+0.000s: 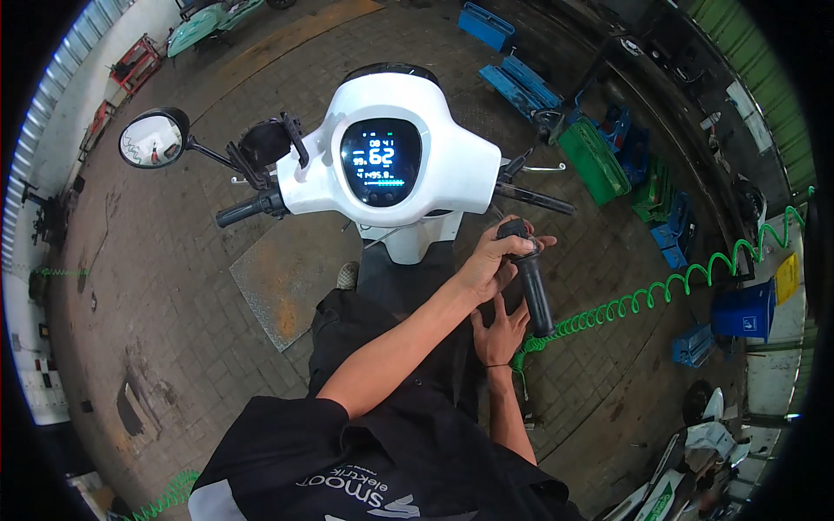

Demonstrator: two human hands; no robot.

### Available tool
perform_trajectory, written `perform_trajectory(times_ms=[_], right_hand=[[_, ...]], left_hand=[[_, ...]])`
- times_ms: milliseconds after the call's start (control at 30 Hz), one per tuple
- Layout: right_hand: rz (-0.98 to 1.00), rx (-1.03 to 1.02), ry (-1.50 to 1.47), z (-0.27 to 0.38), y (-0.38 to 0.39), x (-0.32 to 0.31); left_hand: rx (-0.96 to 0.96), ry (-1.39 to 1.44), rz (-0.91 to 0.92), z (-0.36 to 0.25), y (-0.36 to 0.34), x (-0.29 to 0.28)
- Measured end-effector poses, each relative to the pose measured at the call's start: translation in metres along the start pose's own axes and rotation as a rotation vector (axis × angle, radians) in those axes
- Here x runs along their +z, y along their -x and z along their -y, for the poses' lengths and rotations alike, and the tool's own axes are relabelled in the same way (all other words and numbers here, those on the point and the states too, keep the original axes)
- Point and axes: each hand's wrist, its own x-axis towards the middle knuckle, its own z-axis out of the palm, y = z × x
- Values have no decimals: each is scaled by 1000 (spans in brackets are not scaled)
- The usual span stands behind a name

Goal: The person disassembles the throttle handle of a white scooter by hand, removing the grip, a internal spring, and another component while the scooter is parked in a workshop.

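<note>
A white electric scooter (391,95) with a lit dashboard display (380,162) stands in front of me. My left hand (499,260) reaches across to the right, its fingers closed around the upper end of a loose black throttle grip (536,295). That grip hangs apart from the handlebar, below the bare black right bar end (539,200). Beside the grip's lower half is my right hand (502,333), fingers stretched upward and spread. Whether its fingertips touch the grip, I cannot tell.
A round mirror (155,139) and black left handlebar grip (248,210) stick out at left. A coiled green air hose (643,300) runs to the right. Blue toolboxes (521,85), a green toolbox (595,159) and a blue bin (743,311) stand along the right side.
</note>
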Motion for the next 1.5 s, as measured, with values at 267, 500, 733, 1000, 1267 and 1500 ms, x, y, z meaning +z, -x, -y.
perform_trajectory(times_ms=[267,500,733,1000,1267,1500], right_hand=[[-2,-1,4,0,-1,-2],[8,14,7,0,-1,-3],[-17,-7,-5,1,-1,-4],[-37,-15,7,1,0,-3],[-46,-20,-6,1,-1,-3],[-52,-38,16,0,-1,-3]], left_hand=[[-3,-3,-7,-1,-1,1],[16,6,-7,0,-1,4],[7,22,-4,-1,-1,0],[3,24,-12,-1,0,1],[14,28,-12,0,1,1],[14,31,-4,-2,2,3]])
